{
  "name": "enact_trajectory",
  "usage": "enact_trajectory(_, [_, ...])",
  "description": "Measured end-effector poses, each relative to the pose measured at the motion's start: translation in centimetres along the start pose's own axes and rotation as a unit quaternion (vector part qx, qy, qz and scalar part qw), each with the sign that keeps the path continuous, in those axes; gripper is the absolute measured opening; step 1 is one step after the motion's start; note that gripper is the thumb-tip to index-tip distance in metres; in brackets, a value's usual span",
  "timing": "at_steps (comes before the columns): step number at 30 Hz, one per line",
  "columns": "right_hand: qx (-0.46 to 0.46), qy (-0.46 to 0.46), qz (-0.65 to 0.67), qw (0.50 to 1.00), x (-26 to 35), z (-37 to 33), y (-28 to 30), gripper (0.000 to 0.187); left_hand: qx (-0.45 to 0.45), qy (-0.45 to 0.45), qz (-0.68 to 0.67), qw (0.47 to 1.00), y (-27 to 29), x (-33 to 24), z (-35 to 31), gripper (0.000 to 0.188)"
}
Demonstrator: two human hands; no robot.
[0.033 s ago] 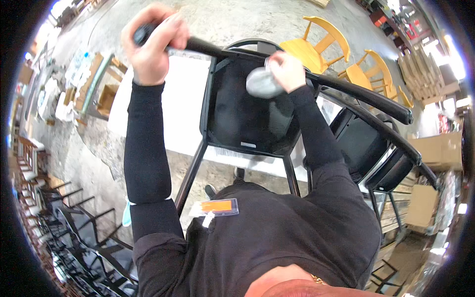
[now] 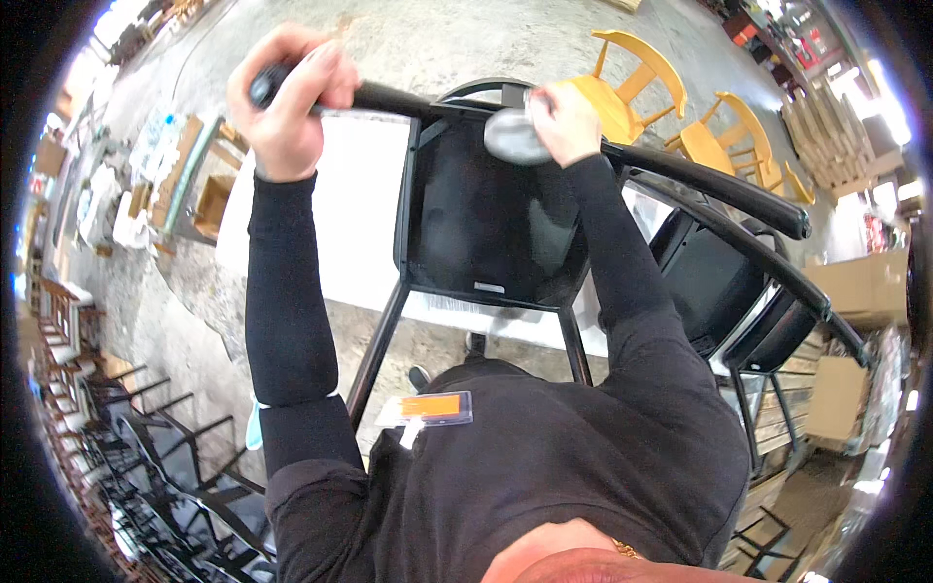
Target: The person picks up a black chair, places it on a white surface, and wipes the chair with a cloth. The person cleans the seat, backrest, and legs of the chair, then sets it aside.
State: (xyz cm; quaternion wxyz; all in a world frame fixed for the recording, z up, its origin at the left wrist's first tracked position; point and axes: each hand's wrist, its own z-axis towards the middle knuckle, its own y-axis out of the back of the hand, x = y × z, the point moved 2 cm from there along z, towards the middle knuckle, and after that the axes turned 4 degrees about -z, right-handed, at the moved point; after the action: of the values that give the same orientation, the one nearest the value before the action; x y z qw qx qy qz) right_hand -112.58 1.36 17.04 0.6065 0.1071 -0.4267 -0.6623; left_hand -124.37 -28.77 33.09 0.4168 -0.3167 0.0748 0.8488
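Observation:
A black chair (image 2: 491,209) stands before me on a white-covered table (image 2: 364,175), the broad dark panel of its seat facing up at me. At the upper left, the fingers of my left hand (image 2: 287,102) are wrapped round the end of a black chair leg (image 2: 394,100). My right hand (image 2: 567,124) is closed on a round grey pad-like thing (image 2: 517,136) over the far edge of the seat panel. Blur hides what kind of thing it is. Another black leg (image 2: 719,185) runs out to the right past my right wrist.
More black chairs (image 2: 724,272) stand close on the right. Yellow wooden chairs (image 2: 641,87) are on the concrete floor beyond. Cardboard boxes (image 2: 836,398) sit at far right. Stacked dark chair frames (image 2: 185,476) fill the lower left; a cluttered bench (image 2: 180,180) is at left.
My right hand and the grey round thing have shifted slightly farther away, toward the far edge of the seat. My left hand has moved a little left and down, still round the leg.

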Motion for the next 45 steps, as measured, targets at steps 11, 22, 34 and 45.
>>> enact_trajectory(11, [0.204,0.050,-0.125,0.970,0.9,1.4,-1.0,0.036,0.020,0.011,-0.006,1.000,0.3,0.5,0.7,0.014])
enact_trajectory(22, [0.365,-0.134,-0.042,0.920,-2.9,8.0,-12.2,0.074,0.000,0.016,-0.022,1.000,0.1,0.2,0.7,0.013])
enact_trajectory(34, [0.411,-0.007,0.030,0.911,3.5,9.6,-17.4,0.048,0.079,-0.051,-0.032,0.995,-0.2,0.8,1.3,0.015])
enact_trajectory(45, [0.182,-0.279,-0.137,0.933,-8.7,4.3,1.4,0.033,0.234,-0.027,-0.049,0.971,1.7,2.4,2.8,0.027])
